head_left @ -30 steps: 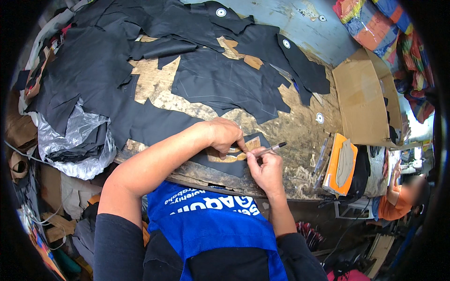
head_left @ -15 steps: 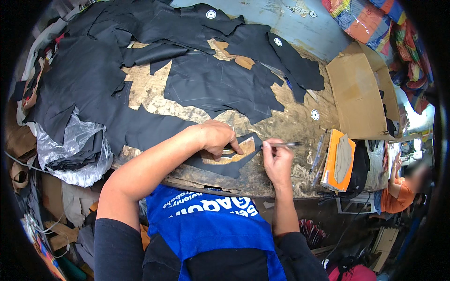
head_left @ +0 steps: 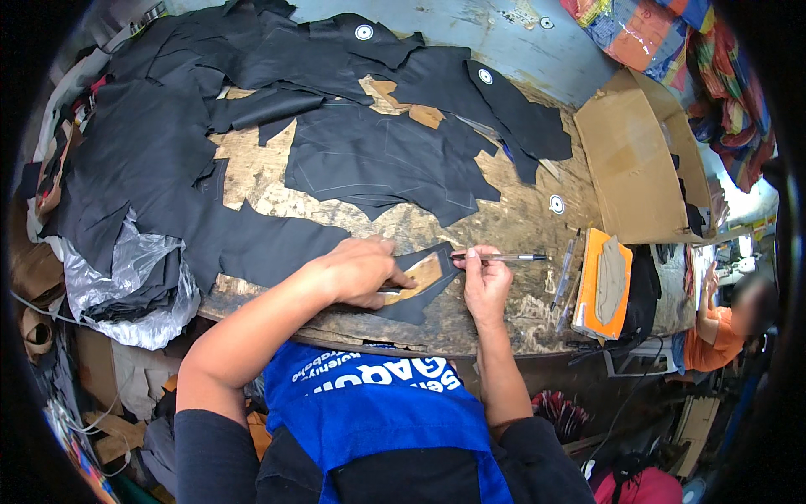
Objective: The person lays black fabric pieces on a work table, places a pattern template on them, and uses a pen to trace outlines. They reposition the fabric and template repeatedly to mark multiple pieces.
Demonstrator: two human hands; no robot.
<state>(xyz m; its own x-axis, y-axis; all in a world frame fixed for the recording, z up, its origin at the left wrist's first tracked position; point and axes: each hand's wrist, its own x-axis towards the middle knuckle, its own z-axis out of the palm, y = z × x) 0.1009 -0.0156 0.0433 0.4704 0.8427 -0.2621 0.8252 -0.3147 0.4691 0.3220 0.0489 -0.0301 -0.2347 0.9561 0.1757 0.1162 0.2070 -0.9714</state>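
On the near part of the worktable, my left hand (head_left: 361, 270) rests with fingers stretched over a tan pattern piece (head_left: 424, 273). The pattern lies on a black leather-like sheet (head_left: 407, 312), which shows around it; my palm and fingers cover the left end. To the right, my right hand (head_left: 488, 290) is closed on a slim pen (head_left: 512, 257). The pen lies nearly level, its left end at the black sheet's right corner. Whether it marks the sheet is too small to tell.
Large black sheets (head_left: 138, 151) cover the table's left and back; another black piece (head_left: 386, 160) bears thin pale lines. At right stand a cardboard box (head_left: 625, 160) and an orange box (head_left: 594, 286) with a grey piece on it, beside pens (head_left: 565, 273). A person (head_left: 714, 336) sits far right.
My left hand has slid left and nearer, covering more of the pattern's left end. My right hand still holds the pen at the sheet's right corner. The whole view has shifted slightly.
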